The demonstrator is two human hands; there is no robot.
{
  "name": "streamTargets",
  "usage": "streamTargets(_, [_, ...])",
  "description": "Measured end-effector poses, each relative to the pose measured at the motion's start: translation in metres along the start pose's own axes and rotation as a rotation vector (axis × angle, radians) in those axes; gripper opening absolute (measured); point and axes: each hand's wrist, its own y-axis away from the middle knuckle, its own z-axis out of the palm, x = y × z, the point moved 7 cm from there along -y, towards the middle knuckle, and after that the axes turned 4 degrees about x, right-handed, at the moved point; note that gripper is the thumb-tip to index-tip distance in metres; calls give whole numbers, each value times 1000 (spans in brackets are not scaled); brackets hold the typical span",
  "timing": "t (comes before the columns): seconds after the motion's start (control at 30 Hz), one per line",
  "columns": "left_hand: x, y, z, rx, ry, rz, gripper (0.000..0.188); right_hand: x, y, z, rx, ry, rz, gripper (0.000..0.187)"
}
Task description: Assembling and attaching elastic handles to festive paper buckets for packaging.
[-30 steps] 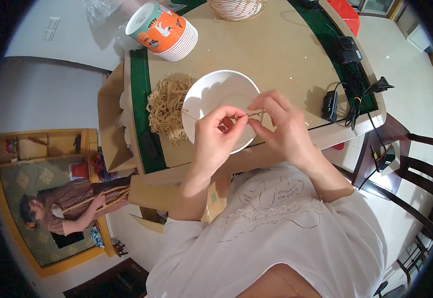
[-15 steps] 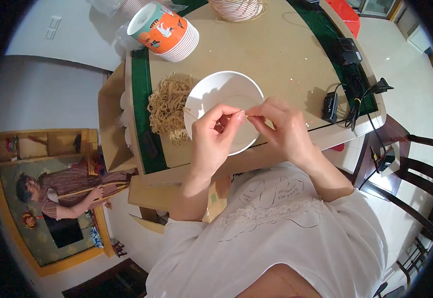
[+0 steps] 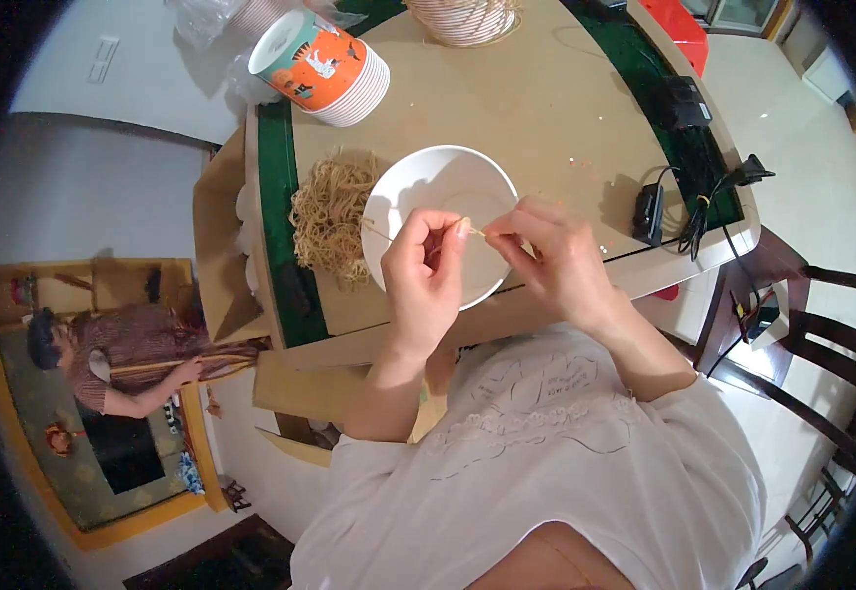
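Over a white round tub (image 3: 451, 165) on the table, my two hands hold a thin tan string (image 3: 475, 232) between their fingertips. My left hand (image 3: 420, 285) pinches it with thumb and forefinger, and the other fingers curl in. On the right, my right hand (image 3: 564, 258) pinches its other end, a short stretch showing between the hands. A tail of string sticks out left of my left hand, toward a tangled heap of tan strings (image 3: 332, 218) beside the tub. Whether that tail joins the heap I cannot tell. My fingers hide part of the tub's inside.
Back left lies a stack of orange-and-green paper tubs (image 3: 335, 71). A string-wrapped stack (image 3: 462, 22) stands at the far edge. At right are a black adapter (image 3: 685, 101), a black device (image 3: 649, 211) and cables (image 3: 705, 211). A cardboard box (image 3: 220, 236) adjoins the table; another person (image 3: 138, 359) is beyond.
My fingertips have drawn slightly apart, so more of the string shows between them. My left hand has tilted a little. The other person has shifted their arm and head.
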Motion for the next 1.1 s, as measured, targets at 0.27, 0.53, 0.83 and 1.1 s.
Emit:
streamTargets(0.27, [23,-2,0,-116,-241,17,8,6,-2,-10,-1,-127,228,12])
streamTargets(0.53, [51,-3,-6,-220,345,-176,5,11,8,-14,10,-63,1,12])
streamTargets(0.83, [51,-12,6,-197,389,-127,8,-14,-12,-19,37,71,-113,18])
streamTargets(1.1, [41,-33,-46,60,-584,80,28,38,-14,-33,133,-34,349,26])
